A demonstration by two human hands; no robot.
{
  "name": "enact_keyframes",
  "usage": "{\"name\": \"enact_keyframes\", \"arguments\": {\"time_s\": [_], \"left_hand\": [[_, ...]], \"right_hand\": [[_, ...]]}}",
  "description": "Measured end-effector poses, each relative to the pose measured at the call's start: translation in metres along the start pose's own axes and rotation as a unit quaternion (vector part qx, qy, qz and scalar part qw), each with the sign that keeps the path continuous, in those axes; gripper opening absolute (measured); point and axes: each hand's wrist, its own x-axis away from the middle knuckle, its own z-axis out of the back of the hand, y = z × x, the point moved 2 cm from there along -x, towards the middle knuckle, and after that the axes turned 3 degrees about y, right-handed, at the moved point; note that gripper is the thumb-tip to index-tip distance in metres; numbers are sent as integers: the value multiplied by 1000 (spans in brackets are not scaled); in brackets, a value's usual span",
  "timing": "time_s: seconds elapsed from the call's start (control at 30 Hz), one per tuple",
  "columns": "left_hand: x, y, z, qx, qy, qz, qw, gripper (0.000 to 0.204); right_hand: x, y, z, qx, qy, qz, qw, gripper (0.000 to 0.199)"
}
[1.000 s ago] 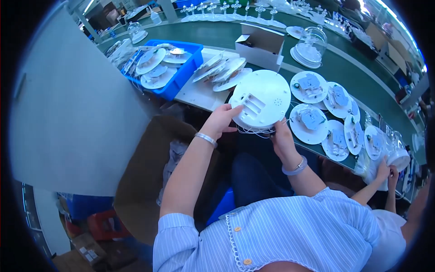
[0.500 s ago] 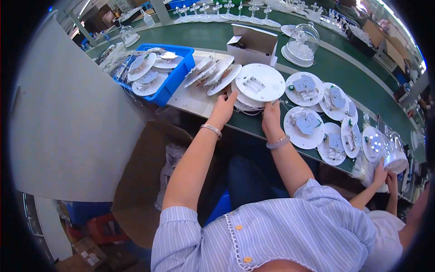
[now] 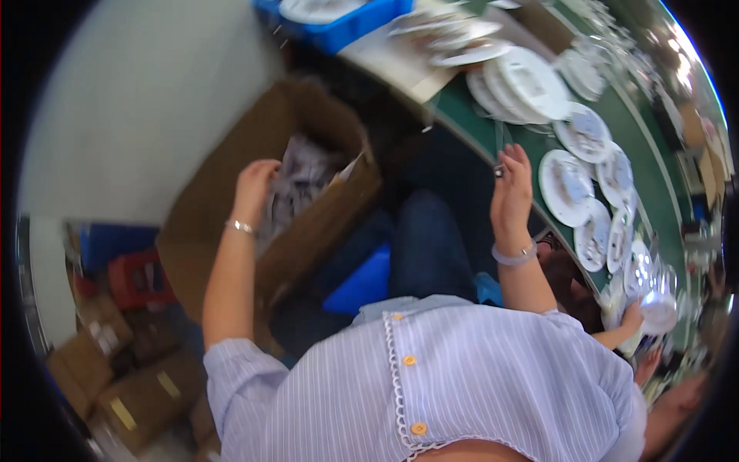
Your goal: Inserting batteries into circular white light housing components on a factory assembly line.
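My left hand (image 3: 256, 179) reaches down over an open brown cardboard box (image 3: 206, 219) on the floor at my left. Its fingers curl toward the grey plastic-wrapped pieces (image 3: 302, 175) inside, and motion blur hides whether it grips any. My right hand (image 3: 513, 185) is raised at the near edge of the green table (image 3: 531, 146), fingers stretched out, with a small dark bit at its thumb tip. A stack of white round discs (image 3: 530, 80) lies on the table just beyond it.
More white discs (image 3: 568, 186) line the table to the right. A blue bin (image 3: 346, 21) of discs sits at the top. A co-worker's hand (image 3: 633, 317) holds a clear piece at the right. A red crate (image 3: 135, 277) and cartons (image 3: 131, 394) stand at the lower left.
Both hands have let go of the white disc, which now lies on the stack. My left hand swung down to the cardboard box and the view turned down and left.
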Motion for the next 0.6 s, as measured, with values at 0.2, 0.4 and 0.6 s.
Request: {"name": "enact_keyframes", "arguments": {"time_s": [0.2,0.4,0.6], "left_hand": [[-17,-120,132,-48,115,153,980,17],[-28,-273,179,-58,155,382,909,36],[-71,-390,190,-364,-120,383,840,51]], "right_hand": [[72,70,-26,192,-220,-147,945,54],[91,128,-113,520,-485,179,680,59],[92,203,-170,610,-638,168,438,64]]}}
